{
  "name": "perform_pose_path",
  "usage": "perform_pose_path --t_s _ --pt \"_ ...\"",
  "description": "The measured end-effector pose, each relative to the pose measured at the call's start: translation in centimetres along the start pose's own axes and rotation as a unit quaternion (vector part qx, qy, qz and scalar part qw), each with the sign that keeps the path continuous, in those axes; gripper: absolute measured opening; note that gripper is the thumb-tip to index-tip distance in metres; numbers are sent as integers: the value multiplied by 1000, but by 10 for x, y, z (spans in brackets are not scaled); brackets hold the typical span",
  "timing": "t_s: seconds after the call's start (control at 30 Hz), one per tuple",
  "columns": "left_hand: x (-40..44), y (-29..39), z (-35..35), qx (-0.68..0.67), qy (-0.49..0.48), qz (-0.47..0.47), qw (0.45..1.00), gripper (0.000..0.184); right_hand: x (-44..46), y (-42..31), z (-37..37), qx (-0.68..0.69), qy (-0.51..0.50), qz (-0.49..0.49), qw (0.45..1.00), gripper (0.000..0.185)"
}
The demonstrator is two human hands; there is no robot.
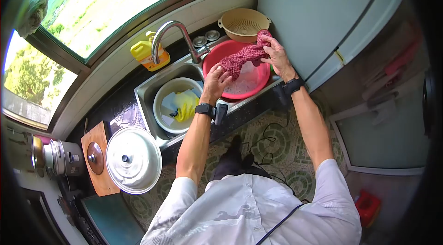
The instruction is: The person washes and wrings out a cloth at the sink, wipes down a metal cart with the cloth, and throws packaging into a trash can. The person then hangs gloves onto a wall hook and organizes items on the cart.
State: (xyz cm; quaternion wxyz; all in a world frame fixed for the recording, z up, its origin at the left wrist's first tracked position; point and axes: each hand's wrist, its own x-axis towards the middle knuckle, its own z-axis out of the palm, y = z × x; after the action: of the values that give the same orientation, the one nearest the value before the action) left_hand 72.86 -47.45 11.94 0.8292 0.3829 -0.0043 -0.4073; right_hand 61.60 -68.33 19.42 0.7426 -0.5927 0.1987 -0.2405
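A twisted red patterned cloth [243, 57] stretches between my two hands above a red basin [249, 89], which holds cloudy water. My left hand [217, 81] is closed on the cloth's lower left end. At its upper right end, my right hand [276, 55] grips the cloth with bent fingers. Left of the basin, a pale round tub [162, 115] sits in the metal sink, holding a yellow cloth [186, 105] in water. The curved faucet [177, 24] stands behind the sink, its spout over the left side.
A beige colander [243, 24] stands behind the red basin. The yellow bottle [150, 51] is by the window. At left are a large metal lid [134, 159], a wooden board [99, 171] and a cooker [69, 157]. A tall pale cabinet or fridge [318, 10] bounds the right side.
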Motion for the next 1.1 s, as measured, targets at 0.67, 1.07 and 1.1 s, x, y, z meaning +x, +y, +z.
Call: perform_pose_path --t_s 0.67,1.07,1.1 --pt "131 -117 -55 283 207 -198 915 72 129 227 7 -703 -298 123 634 47" --pt "149 -126 -66 -191 107 -147 965 56 139 114 43 -283 -538 85 789 29" --pt "147 -124 -51 -169 218 -60 959 52 140 110 46 -228 -525 133 809 26"
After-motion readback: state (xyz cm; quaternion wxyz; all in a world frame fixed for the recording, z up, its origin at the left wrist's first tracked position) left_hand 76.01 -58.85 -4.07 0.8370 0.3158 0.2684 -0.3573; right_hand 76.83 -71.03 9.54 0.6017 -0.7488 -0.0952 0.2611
